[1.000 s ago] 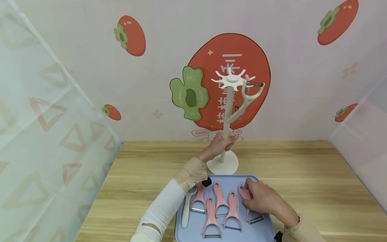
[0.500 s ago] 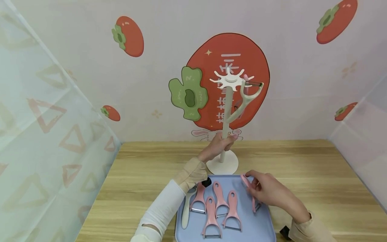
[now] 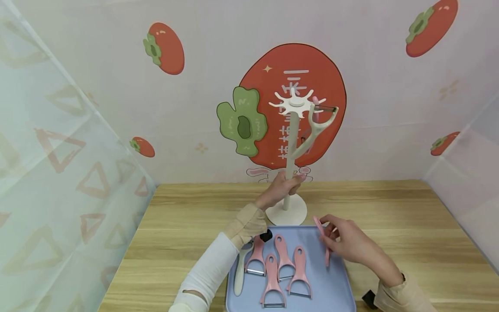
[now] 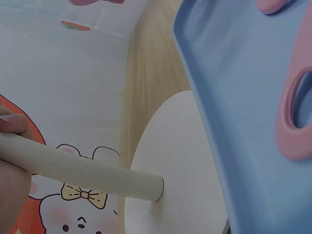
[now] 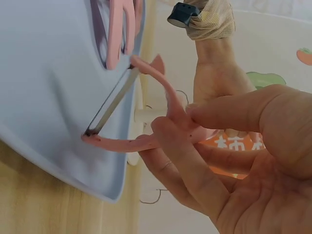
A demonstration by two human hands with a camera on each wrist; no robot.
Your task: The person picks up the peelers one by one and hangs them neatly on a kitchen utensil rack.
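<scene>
My left hand (image 3: 281, 189) grips the white post of a hanging rack (image 3: 293, 134), whose round base stands behind the blue tray (image 3: 331, 294). In my right hand (image 3: 345, 238), over the tray's back right corner, a pink peeler (image 5: 178, 119) is pinched between thumb and fingers. Its blade points toward the tray in the right wrist view. A cream peeler (image 3: 319, 127) hangs from the rack's hooks on the right, and a pink peeler (image 3: 316, 113) hangs behind it. On the tray lie several pink peelers (image 3: 299, 271) and one cream peeler (image 3: 240, 271), partly under my left sleeve.
The tray lies on a wooden table (image 3: 405, 234). Behind the rack rises a wall (image 3: 206, 104) printed with persimmons, and side panels (image 3: 54, 164) flank the table. Other spokes (image 3: 278, 104) fan out from the rack's top.
My right hand has lifted the pink peeler from the tray's right side and turned it edge-on, moving slightly back and right. The left hand keeps its grip on the post.
</scene>
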